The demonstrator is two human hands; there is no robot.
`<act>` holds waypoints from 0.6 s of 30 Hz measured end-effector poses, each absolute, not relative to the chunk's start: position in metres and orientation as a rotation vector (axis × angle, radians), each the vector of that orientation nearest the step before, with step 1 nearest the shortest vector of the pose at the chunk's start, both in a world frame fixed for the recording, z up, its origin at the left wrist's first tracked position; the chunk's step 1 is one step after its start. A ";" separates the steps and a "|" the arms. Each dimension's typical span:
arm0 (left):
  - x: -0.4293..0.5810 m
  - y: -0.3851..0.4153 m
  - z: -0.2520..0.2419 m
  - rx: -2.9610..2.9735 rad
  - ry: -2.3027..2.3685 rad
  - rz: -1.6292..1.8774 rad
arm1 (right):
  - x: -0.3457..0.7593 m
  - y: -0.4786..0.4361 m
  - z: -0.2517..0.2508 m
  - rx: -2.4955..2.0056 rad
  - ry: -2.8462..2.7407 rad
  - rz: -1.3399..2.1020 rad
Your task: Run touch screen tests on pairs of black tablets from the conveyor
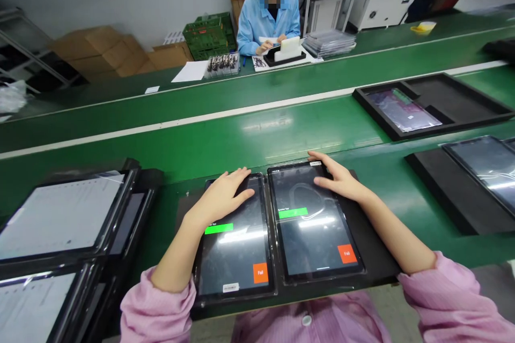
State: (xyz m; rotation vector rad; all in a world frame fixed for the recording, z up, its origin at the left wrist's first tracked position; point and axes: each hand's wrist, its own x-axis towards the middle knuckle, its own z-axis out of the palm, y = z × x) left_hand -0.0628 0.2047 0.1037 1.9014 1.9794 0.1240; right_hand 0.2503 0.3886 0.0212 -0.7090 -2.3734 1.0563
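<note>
Two tablets lie side by side on a black mat [380, 257] at the bench edge before me. Both screens are lit, each with a green bar and an orange "Fail" box. My left hand [221, 195] rests over the upper part of the left tablet [237, 254], fingers stretched out and thumb apart. Across the upper right corner of the right tablet [309, 241] lies my right hand [338, 179], its fingers spread and thumb over the screen. Neither hand grips anything that I can see.
Stacked black trays with tablets [64, 214] stand on my left. A black tray [446, 96] with one tablet sits on the green belt [201, 139]. More tablets [483, 166] lie at right. Across the belt, a person in blue [269, 21] works beside stacked clear trays [328, 42].
</note>
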 end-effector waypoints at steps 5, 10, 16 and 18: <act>-0.065 0.203 0.104 1.908 1.943 0.061 | 0.249 0.390 0.021 -0.655 -2.426 1.022; -0.072 0.203 0.104 1.948 1.895 0.081 | 0.249 0.391 0.019 -0.695 -2.369 1.084; -0.075 0.200 0.106 1.998 1.814 0.046 | 0.261 0.396 0.029 -0.478 -2.522 1.115; -0.075 0.199 0.108 2.011 1.784 0.014 | 0.263 0.397 0.030 -0.444 -2.547 1.116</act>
